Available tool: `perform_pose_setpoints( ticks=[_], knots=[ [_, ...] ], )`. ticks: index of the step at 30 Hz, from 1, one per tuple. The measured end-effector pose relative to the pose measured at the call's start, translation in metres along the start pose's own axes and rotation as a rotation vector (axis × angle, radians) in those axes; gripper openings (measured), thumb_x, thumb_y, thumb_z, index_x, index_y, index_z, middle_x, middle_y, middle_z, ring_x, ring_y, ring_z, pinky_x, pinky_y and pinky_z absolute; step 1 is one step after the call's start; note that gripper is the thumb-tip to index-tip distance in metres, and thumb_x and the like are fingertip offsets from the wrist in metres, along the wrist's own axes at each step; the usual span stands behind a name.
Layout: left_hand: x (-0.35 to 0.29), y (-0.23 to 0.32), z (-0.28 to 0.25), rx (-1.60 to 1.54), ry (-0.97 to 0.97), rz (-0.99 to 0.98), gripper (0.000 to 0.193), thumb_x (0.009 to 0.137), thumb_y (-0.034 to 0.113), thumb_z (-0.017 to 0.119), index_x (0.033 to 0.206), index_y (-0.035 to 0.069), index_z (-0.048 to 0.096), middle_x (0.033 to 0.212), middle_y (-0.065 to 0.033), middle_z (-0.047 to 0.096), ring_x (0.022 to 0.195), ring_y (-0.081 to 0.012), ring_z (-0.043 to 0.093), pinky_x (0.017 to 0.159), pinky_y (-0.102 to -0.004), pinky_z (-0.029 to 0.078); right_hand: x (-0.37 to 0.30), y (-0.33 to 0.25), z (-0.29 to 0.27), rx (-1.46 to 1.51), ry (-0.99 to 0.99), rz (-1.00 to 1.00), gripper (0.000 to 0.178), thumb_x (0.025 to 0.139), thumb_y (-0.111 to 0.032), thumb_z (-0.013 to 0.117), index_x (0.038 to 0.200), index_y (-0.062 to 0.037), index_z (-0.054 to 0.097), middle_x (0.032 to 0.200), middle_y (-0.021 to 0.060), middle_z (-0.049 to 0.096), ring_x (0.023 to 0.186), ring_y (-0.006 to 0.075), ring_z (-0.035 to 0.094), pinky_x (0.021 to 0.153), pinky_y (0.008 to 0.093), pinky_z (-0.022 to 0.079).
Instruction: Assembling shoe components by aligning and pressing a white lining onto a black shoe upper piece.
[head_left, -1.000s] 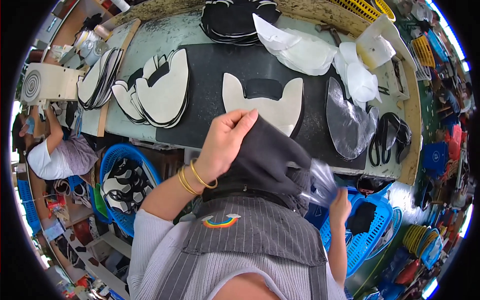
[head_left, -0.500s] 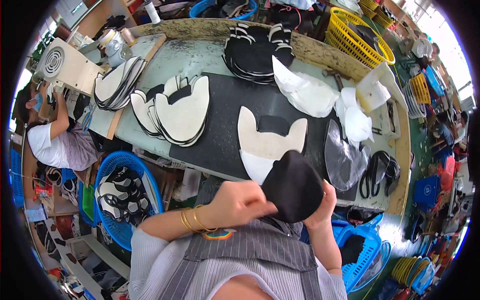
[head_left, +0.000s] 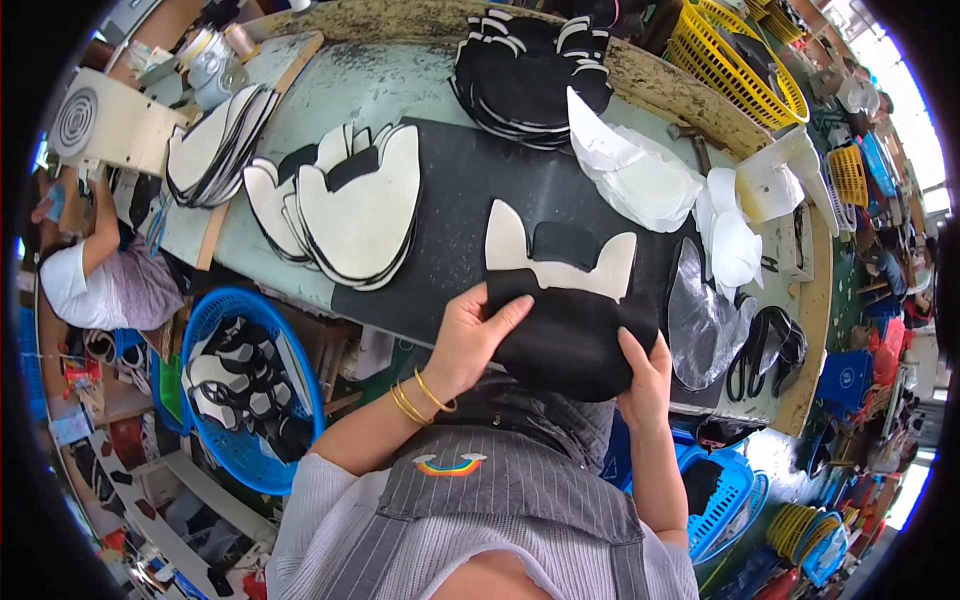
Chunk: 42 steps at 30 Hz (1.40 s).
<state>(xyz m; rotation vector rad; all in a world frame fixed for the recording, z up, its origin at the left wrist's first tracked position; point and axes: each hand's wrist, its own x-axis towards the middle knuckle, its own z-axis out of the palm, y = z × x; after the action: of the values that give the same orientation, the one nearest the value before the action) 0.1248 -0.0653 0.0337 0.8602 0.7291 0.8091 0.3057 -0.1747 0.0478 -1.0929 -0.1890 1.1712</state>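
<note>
While the left hand (head_left: 465, 340) pinched 1 edge of a black panel (head_left: 568, 345), the right hand (head_left: 647, 382) gripped another, notched cream panel (head_left: 573, 278) partly hidden behind.

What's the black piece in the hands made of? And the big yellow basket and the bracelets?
Black piece: smooth, faintly shiny; perhaps leather or fabric, thin and softly curved.
Yellow basket: probably plastic, glossy with regular slots.
Bracelets: likely metal, polished and gold-coloured.

Wearer's hands (head_left: 470, 335) (head_left: 647, 378): two
Held black piece (head_left: 565, 345): one
Gold bangles (head_left: 408, 403): three
Rainbow patch (head_left: 447, 467): one
Hammer (head_left: 702, 153): one
</note>
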Motion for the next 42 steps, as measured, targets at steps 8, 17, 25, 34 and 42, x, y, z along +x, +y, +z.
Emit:
perform_pose_setpoints(
  ticks=[8,17,25,34,42],
  knots=[
    [0.048,-0.021,-0.032,0.767,0.14,0.238,0.019,0.082,0.01,0.07,0.093,-0.002,0.06,0.068,0.0016,0.049,0.055,-0.0041,0.038,0.048,-0.0237,0.035,0.055,0.022,-0.013,-0.794,0.001,-0.294,0.025,0.088,-0.004,0.061,0.112,0.0028,0.057,0.098,0.004,0.064,0.089,0.009,0.057,0.08,0.0233,0.046],
    [0.056,-0.026,-0.036,0.704,0.209,0.31,0.033,0.077,0.005,0.072,0.108,-0.002,0.061,0.07,-0.0038,0.052,0.052,-0.007,0.038,0.048,-0.0223,0.036,0.059,0.022,-0.01,-0.836,0.019,-0.302,0.027,0.088,-0.005,0.061,0.113,0.003,0.057,0.1,0.0045,0.064,0.09,0.0095,0.057,0.081,0.0235,0.046],
    [0.044,-0.002,-0.004,1.327,0.134,0.644,0.053,0.073,0.013,0.075,0.121,0.002,0.055,0.113,-0.0136,0.054,0.087,-0.0203,0.054,0.076,-0.0323,0.045,0.058,0.017,-0.007,-1.082,0.061,-0.296,0.022,0.085,-0.006,0.064,0.103,0.0036,0.058,0.086,0.0079,0.067,0.078,0.0082,0.059,0.068,0.0243,0.048],
    [-0.014,-0.023,0.034,1.495,-0.334,0.518,0.07,0.065,0.019,0.074,0.123,-0.009,0.048,0.129,-0.0252,0.046,0.125,-0.0387,0.041,0.106,-0.0512,0.029,0.075,-0.006,0.005,-1.157,0.029,-0.498,0.013,0.09,-0.009,0.056,0.099,0.0002,0.054,0.055,0.0088,0.054,0.044,0.0123,0.051,0.041,0.0288,0.038],
    [-0.024,-0.032,0.022,1.427,-0.414,0.595,0.043,0.075,0.012,0.066,0.115,-0.002,0.058,0.126,-0.0174,0.052,0.125,-0.0368,0.041,0.106,-0.057,0.025,0.07,0.007,-0.021,-1.155,0.093,-0.612,0.009,0.088,-0.005,0.058,0.094,-0.0004,0.054,0.057,0.0041,0.053,0.047,0.0073,0.047,0.042,0.0238,0.037]
  ],
)
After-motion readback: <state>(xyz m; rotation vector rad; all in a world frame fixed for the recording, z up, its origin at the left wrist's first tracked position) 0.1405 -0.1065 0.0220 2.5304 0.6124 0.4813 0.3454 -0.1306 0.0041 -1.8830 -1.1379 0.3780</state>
